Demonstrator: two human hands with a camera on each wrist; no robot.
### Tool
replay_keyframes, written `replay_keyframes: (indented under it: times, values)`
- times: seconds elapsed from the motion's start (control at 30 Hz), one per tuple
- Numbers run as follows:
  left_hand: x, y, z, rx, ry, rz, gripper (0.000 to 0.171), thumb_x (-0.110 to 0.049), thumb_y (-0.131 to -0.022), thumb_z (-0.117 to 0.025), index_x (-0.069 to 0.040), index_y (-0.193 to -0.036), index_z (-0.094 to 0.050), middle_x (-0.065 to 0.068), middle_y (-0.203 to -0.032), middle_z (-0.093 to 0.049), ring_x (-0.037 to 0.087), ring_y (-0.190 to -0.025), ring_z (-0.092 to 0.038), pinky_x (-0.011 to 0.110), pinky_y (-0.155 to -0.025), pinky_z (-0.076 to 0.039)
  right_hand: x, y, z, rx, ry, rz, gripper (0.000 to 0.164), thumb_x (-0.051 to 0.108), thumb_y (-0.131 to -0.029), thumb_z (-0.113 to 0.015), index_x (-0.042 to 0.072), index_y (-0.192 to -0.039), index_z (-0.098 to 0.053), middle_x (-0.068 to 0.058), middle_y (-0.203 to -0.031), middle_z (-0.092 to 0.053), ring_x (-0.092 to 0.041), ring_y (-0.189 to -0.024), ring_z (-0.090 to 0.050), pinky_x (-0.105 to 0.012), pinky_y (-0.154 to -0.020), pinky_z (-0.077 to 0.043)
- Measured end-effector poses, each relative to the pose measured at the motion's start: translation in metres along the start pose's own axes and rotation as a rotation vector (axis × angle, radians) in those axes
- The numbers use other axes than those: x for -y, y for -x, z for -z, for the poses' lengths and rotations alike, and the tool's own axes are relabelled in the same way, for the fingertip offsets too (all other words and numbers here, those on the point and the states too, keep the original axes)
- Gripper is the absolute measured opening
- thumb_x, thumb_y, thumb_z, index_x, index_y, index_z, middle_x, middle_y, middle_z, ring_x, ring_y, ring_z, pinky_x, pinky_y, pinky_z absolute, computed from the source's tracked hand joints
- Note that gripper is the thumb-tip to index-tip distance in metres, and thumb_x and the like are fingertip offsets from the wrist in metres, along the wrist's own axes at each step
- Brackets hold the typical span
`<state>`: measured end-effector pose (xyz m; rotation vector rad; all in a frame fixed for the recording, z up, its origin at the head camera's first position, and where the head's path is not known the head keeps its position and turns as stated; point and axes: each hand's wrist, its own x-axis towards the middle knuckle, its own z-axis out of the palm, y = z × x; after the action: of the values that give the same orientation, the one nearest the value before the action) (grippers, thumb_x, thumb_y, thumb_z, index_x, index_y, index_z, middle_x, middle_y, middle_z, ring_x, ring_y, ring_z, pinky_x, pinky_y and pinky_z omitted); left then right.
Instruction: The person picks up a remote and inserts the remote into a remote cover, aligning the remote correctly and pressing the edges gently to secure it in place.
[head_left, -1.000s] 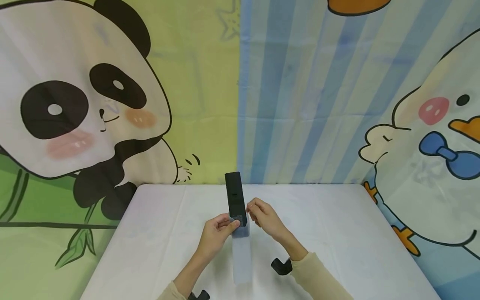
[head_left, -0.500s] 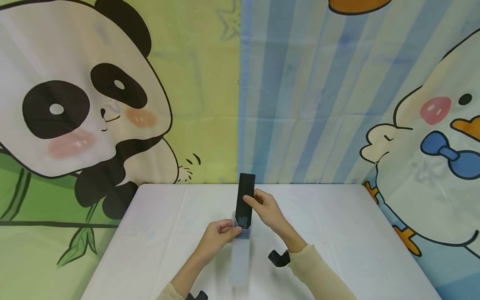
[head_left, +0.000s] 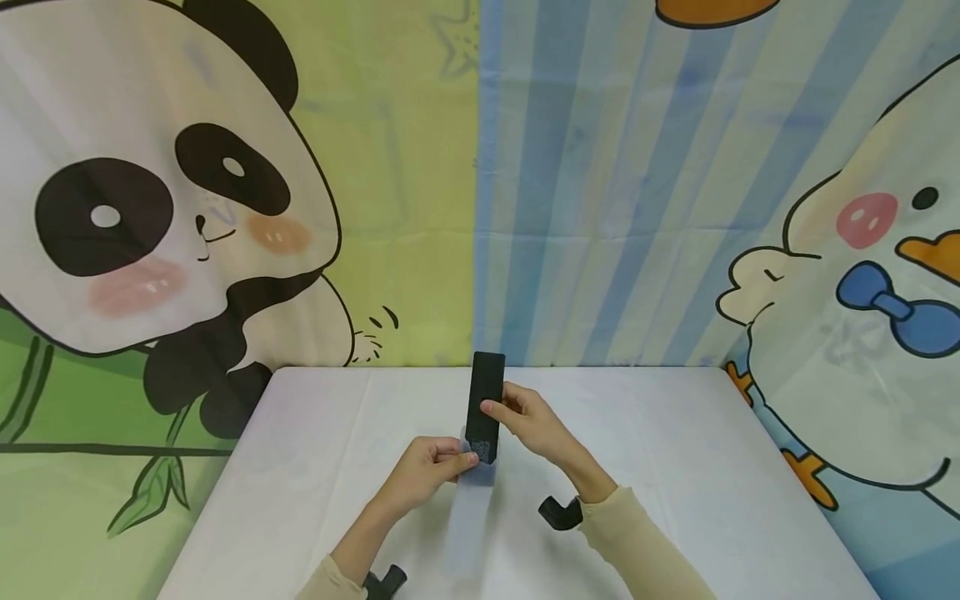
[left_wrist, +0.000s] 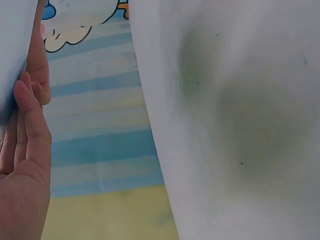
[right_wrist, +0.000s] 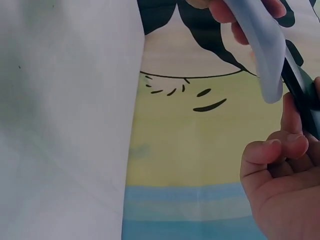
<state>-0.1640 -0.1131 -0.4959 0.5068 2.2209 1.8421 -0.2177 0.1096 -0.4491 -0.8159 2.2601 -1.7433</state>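
A flat black bar [head_left: 487,379] with a speckled grey patch near its lower end stands tilted above the table in the head view. Its lower end overlaps the mouth of a long, frosted translucent sleeve [head_left: 468,533], which hangs down toward me. My left hand [head_left: 422,473] pinches the sleeve's upper end, thumb in front, close to the bar's bottom. With thumb in front and fingers behind, my right hand [head_left: 536,427] grips the bar's right edge. The right wrist view shows the sleeve's rounded end [right_wrist: 272,82] beside the dark bar [right_wrist: 298,92].
A white-topped table [head_left: 637,433] lies beneath both hands. Behind it hangs a printed cloth [head_left: 405,208] with a panda and a white bird. Black wrist mounts [head_left: 559,513] stick out from both forearms.
My right hand has gone from beside the bar to gripping it. The bar has shifted right and turned a little. The sleeve's lower end has swung left, and the left hand has dropped slightly.
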Motion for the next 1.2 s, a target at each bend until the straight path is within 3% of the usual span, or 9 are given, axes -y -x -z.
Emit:
replay_keyframes:
  times: [0.2, 0.37, 0.43, 0.57, 0.7, 0.83, 1.0, 1.1, 1.2]
  values:
    - [-0.005, -0.003, 0.004, -0.029, 0.006, -0.002, 0.025, -0.030, -0.093, -0.074, -0.006, -0.087, -0.074, 0.002, -0.063, -0.065, 0.013, -0.071, -0.063, 0.028, -0.069, -0.053, 0.005, 0.000, -0.006, 0.013, -0.031, 0.022, 0.018, 0.015, -0.103, -0.059, 0.000, -0.112, -0.065, -0.007, -0.092, -0.066, -0.019, -0.081, -0.058, -0.030, -0.077, -0.047]
    - [-0.006, -0.003, 0.006, -0.051, 0.030, -0.005, 0.024, -0.030, -0.092, -0.075, -0.006, -0.086, -0.074, 0.000, -0.055, -0.053, 0.007, -0.058, -0.039, 0.022, -0.053, -0.030, 0.026, 0.007, -0.010, 0.016, -0.066, 0.000, 0.016, 0.009, -0.103, -0.058, -0.003, -0.110, -0.065, -0.007, -0.091, -0.065, -0.015, -0.081, -0.058, -0.032, -0.077, -0.046]
    - [-0.004, -0.002, 0.005, -0.055, 0.041, -0.009, 0.023, -0.028, -0.092, -0.075, -0.006, -0.087, -0.074, 0.000, -0.055, -0.054, 0.006, -0.057, -0.039, 0.021, -0.052, -0.029, 0.029, 0.009, -0.010, 0.019, -0.071, -0.008, 0.016, 0.008, -0.102, -0.058, -0.004, -0.111, -0.065, -0.009, -0.094, -0.066, -0.013, -0.082, -0.060, -0.032, -0.079, -0.048]
    - [0.000, 0.000, 0.000, -0.074, 0.095, -0.024, 0.025, -0.027, -0.093, -0.074, -0.003, -0.089, -0.073, 0.001, -0.062, -0.062, 0.006, -0.064, -0.054, 0.019, -0.062, -0.044, 0.015, 0.010, -0.010, -0.027, -0.018, -0.020, 0.018, 0.010, -0.101, -0.061, -0.001, -0.115, -0.064, -0.009, -0.094, -0.064, -0.016, -0.076, -0.057, -0.027, -0.070, -0.047]
    - [0.004, -0.001, -0.005, -0.131, 0.195, -0.037, 0.029, -0.026, -0.094, -0.073, 0.003, -0.091, -0.069, 0.000, -0.073, -0.069, 0.014, -0.082, -0.069, 0.032, -0.083, -0.057, -0.007, 0.014, -0.010, -0.065, 0.031, -0.029, 0.014, 0.011, -0.103, -0.058, 0.000, -0.111, -0.061, -0.006, -0.090, -0.057, -0.026, -0.072, -0.050, -0.026, -0.063, -0.041]
    - [0.009, 0.000, -0.008, -0.170, 0.270, -0.014, 0.028, -0.024, -0.094, -0.073, 0.003, -0.097, -0.070, 0.004, -0.084, -0.073, 0.016, -0.087, -0.069, 0.034, -0.083, -0.057, -0.016, 0.019, -0.010, 0.047, -0.004, 0.030, 0.014, 0.009, -0.106, -0.051, -0.002, -0.100, -0.057, -0.012, -0.081, -0.054, -0.026, -0.064, -0.046, -0.024, -0.057, -0.038]
    - [0.011, 0.002, -0.010, -0.133, 0.264, -0.006, 0.028, -0.024, -0.095, -0.072, 0.003, -0.101, -0.069, 0.009, -0.089, -0.072, 0.019, -0.089, -0.070, 0.035, -0.084, -0.057, -0.021, 0.021, -0.009, 0.151, -0.097, 0.139, 0.013, 0.006, -0.106, -0.049, 0.003, -0.095, -0.055, -0.012, -0.073, -0.049, -0.012, -0.057, -0.041, -0.025, -0.052, -0.035]
    - [0.010, 0.004, -0.008, -0.121, 0.228, -0.021, 0.037, -0.021, -0.095, -0.072, 0.005, -0.120, -0.064, 0.011, -0.098, -0.073, 0.022, -0.092, -0.071, 0.035, -0.084, -0.057, -0.022, 0.022, -0.009, 0.175, -0.117, 0.167, 0.012, 0.005, -0.105, -0.049, 0.003, -0.095, -0.055, -0.008, -0.071, -0.047, -0.011, -0.058, -0.041, -0.029, -0.051, -0.034]
    - [0.007, 0.004, -0.004, -0.112, 0.224, -0.025, 0.061, -0.020, -0.095, -0.072, -0.001, -0.146, -0.044, 0.014, -0.101, -0.073, 0.025, -0.092, -0.072, 0.036, -0.082, -0.058, -0.022, 0.021, -0.009, 0.195, -0.105, 0.182, 0.012, 0.003, -0.105, -0.050, -0.001, -0.095, -0.055, -0.009, -0.071, -0.047, -0.012, -0.058, -0.041, -0.028, -0.050, -0.034]
